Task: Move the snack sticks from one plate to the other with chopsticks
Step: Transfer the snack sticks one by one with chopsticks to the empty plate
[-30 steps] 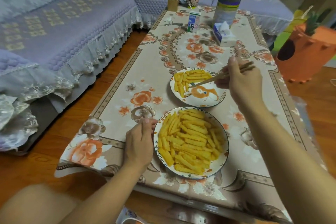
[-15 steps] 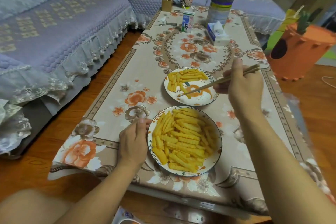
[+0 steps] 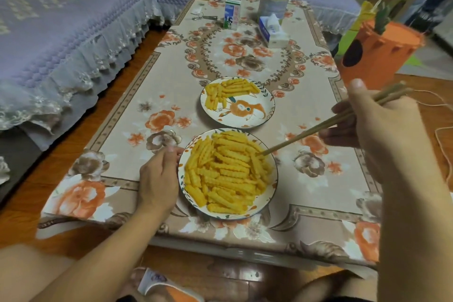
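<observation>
Right hand (image 3: 382, 125): gripping chopsticks (image 3: 318, 127) — tips seemingly touching the near plate's (image 3: 270, 200) snack sticks (image 3: 225, 171).
Left hand (image 3: 159, 176): fingers curled, resting at near plate's rim.
Far plate (image 3: 257, 117): fewer sticks — at its far-left side.

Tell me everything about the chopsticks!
The chopsticks are two thin, light-brown sticks, probably wood or bamboo. The right hand grips them near their upper ends. They slant down to the left, close together, with their tips touching the snack sticks at the right side of the near plate. They hold nothing yet.
</observation>
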`<state>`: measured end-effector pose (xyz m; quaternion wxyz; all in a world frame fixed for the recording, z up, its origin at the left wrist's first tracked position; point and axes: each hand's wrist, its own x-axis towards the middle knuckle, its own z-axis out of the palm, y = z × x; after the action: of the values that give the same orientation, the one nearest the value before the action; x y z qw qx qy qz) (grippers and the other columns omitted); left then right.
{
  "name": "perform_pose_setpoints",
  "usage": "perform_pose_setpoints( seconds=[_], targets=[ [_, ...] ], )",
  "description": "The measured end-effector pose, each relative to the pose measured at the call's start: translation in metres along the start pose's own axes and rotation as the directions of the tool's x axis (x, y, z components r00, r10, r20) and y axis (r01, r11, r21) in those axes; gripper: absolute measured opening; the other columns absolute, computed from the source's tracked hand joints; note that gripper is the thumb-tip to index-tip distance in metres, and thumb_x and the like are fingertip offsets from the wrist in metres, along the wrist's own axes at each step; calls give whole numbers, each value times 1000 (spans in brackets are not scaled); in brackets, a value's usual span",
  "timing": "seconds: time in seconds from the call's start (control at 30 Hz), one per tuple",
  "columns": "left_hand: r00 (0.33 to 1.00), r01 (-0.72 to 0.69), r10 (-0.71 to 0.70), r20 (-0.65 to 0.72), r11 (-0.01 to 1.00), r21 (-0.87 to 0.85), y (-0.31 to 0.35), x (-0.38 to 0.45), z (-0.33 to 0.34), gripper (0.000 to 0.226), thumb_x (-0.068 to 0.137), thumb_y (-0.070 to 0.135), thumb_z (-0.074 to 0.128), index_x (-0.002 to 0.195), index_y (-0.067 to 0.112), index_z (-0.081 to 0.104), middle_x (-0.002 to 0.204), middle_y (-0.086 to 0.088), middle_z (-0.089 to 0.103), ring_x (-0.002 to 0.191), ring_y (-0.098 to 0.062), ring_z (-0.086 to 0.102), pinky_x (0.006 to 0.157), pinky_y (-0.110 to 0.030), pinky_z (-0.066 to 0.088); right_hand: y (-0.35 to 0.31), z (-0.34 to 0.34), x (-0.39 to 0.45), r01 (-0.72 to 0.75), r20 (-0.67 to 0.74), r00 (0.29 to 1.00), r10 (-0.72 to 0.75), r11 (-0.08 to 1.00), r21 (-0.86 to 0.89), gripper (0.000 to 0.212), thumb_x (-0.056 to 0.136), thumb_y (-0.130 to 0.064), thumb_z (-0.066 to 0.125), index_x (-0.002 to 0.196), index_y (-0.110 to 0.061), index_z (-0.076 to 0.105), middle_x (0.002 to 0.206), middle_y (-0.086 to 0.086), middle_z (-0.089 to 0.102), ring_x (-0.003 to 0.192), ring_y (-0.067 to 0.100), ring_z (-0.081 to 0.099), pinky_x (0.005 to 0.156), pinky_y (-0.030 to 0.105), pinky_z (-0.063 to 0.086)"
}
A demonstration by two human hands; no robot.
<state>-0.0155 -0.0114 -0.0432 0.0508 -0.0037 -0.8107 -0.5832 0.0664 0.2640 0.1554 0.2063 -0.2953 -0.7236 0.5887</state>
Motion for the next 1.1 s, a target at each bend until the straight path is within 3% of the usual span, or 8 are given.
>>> perform_pose_setpoints(
  seconds=[0.13, 0.27, 0.43, 0.53, 0.67, 0.83, 0.9, 1.1],
  targets=[
    [996, -67, 57, 68, 984, 162, 4, 0, 2, 51, 99, 50, 29, 118, 23, 68, 115, 0, 70, 107, -20, 62, 83, -33, 45, -7, -6, 16, 113, -114, 988, -101, 989, 100, 40, 109, -34, 47, 82, -8, 62, 64, 10, 67, 51, 22, 70, 53, 32, 61],
    [986, -122, 97, 133, 973, 196, 6, -1, 3, 63, 97, 59, 25, 132, 22, 63, 129, 3, 66, 120, -15, 57, 95, -31, 44, 1, 37, 38, 155, -28, 988, -153, 983, 94, 39, 109, -31, 48, 85, -7, 67, 67, 8, 72, 62, 27, 74, 61, 36, 64],
    [991, -101, 87, 100, 983, 154, 6, -1, 0, 75, 93, 65, 23, 133, 17, 66, 130, 1, 68, 122, -16, 60, 103, -38, 49, 24, 102, 59, 216, -19, 976, -216, 976, -9, 41, 105, -35, 55, 74, -12, 70, 65, 7, 74, 61, 26, 75, 69, 49, 64],
    [992, -95, 82, 93, 984, 150, 7, -1, 0, 74, 93, 65, 24, 130, 18, 67, 127, 1, 69, 119, -15, 61, 99, -35, 50, 31, 128, 65, 290, -30, 956, -293, 953, -90, 47, 104, -39, 55, 63, -19, 66, 55, 1, 70, 57, 22, 73, 72, 49, 62],
    [993, -97, 82, 86, 979, 179, 10, -1, -1, 69, 93, 62, 25, 125, 19, 69, 117, 7, 70, 109, -11, 61, 87, -27, 45, 35, 147, 70, 352, 58, 935, -349, 904, -242, 57, 105, -43, 48, 67, -9, 70, 59, 5, 70, 58, 24, 68, 68, 47, 58],
    [992, -105, 91, 85, 978, 183, 11, -2, -1, 64, 94, 59, 27, 117, 19, 71, 104, 5, 71, 96, -8, 58, 81, -32, 47, 35, 125, 72, 328, 17, 941, -339, 893, -307, 58, 101, -54, 41, 72, -10, 66, 66, 10, 70, 63, 32, 70, 70, 55, 59],
    [993, -104, 89, 83, 976, 193, 11, -1, -1, 67, 93, 61, 25, 120, 20, 71, 109, 6, 70, 100, -8, 57, 82, -28, 44, 30, 104, 67, 267, -41, 958, -283, 937, -223, 54, 98, -56, 44, 71, -15, 66, 66, 9, 72, 62, 32, 72, 70, 56, 61],
    [992, -111, 98, 77, 973, 201, 10, -1, 0, 72, 91, 62, 25, 122, 16, 71, 115, 2, 71, 108, -19, 62, 83, -28, 40, 8, 20, 25, 141, -148, 979, -141, 990, -12, 47, 108, -37, 47, 77, -5, 64, 69, 17, 70, 57, 32, 73, 60, 44, 64]
  ],
)
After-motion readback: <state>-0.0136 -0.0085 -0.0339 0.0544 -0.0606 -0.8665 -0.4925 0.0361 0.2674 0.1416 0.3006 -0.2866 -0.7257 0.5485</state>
